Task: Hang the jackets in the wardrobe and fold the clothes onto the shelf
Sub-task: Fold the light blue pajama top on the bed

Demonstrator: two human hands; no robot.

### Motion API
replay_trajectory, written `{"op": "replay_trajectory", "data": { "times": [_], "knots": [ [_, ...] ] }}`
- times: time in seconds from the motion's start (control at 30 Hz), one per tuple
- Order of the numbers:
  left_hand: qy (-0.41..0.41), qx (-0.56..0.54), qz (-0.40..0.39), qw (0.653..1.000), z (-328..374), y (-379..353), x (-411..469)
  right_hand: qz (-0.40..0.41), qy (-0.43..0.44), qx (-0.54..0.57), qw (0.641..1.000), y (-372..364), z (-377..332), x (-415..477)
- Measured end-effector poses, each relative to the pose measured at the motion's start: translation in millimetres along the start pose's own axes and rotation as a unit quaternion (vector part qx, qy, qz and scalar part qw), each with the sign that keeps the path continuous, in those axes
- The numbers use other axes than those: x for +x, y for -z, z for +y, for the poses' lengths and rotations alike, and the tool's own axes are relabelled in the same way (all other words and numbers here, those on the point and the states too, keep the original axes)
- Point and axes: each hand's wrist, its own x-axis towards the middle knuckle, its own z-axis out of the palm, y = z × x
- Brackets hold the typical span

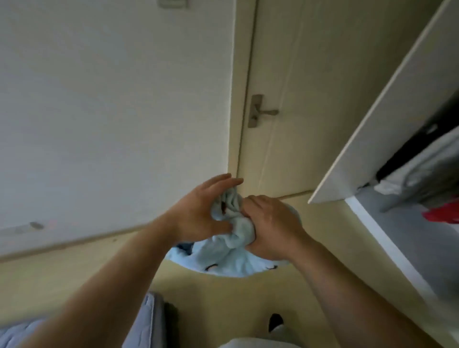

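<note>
Beige floor [74,273] and a closed door [285,74] lie behind both hands. Bunched light-blue garment [223,258] sits between them: left hand [198,213] at nine o'clock, its fingers [223,180] spread and thumb pressing the cloth, right hand [270,223] at three o'clock, fingers curled, gripping it.

So there's a cream door [285,99], closed, with a metal lever handle [262,111] on its left edge. Left of the door is a plain white wall [111,111], with a switch plate [173,3] up at the top and a baseboard [74,242] along the bottom. Below the door it's yellowish floor [223,298]. Far down-left of the door, a corner of a blue-grey mattress [146,320] pokes in
</note>
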Motion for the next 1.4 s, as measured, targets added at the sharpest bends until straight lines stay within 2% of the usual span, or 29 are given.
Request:
{"op": "replay_trajectory", "data": {
  "times": [0.13, 0.27, 0.37, 0.47, 0.57, 0.63, 0.7, 0.8, 0.9, 1.07, 1.2, 1.27, 1.4],
  "knots": [
    [-0.11, 0.116, -0.067, 0.985, 69.0, -50.3, 92.8, 0.074, -0.113, -0.055, 0.989, 56.1, 70.2, -55.4],
    [-0.211, 0.157, -0.128, 0.956, 141.8, -109.2, 183.2, 0.105, -0.194, -0.124, 0.968, 120.5, 140.8, -114.1],
    [-0.291, 0.173, -0.129, 0.932, 200.9, -154.7, 248.5, 0.122, -0.245, -0.181, 0.945, 176.2, 192.7, -154.1],
    [-0.337, 0.169, -0.116, 0.919, 259.8, -188.6, 306.7, 0.119, -0.275, -0.202, 0.932, 229.3, 238.1, -183.6],
    [-0.388, 0.135, -0.112, 0.905, 312.3, -210.6, 359.8, 0.13, -0.277, -0.26, 0.916, 272.1, 280.1, -201.6],
    [-0.39, 0.118, -0.11, 0.907, 343.3, -219.2, 395.3, 0.142, -0.276, -0.305, 0.9, 296.7, 309.1, -207.1],
    [-0.409, 0.137, -0.09, 0.898, 372.6, -224.6, 431.3, 0.167, -0.266, -0.347, 0.884, 319.5, 338.6, -207.8],
    [-0.5, 0.123, -0.01, 0.857, 411.5, -222.7, 488.3, 0.218, -0.247, -0.397, 0.857, 354.2, 378.8, -197.8],
    [-0.528, 0.149, 0.039, 0.835, 442.0, -211.8, 546.0, 0.241, -0.265, -0.434, 0.826, 388.7, 412.6, -180.4],
    [-0.603, 0.096, 0.096, 0.786, 496.2, -180.2, 627.6, 0.265, -0.347, -0.481, 0.76, 431.4, 459.1, -153.7],
    [-0.653, 0.041, 0.133, 0.744, 532.2, -162.7, 684.1, 0.239, -0.455, -0.494, 0.702, 457.1, 483.8, -154.6],
    [-0.677, 0.02, 0.149, 0.72, 547.3, -161.0, 711.0, 0.262, -0.505, -0.472, 0.673, 468.7, 495.9, -157.8],
    [-0.718, 0.0, 0.175, 0.674, 578.0, -175.6, 760.1, 0.363, -0.506, -0.385, 0.681, 490.2, 526.0, -167.5]
  ]
}}
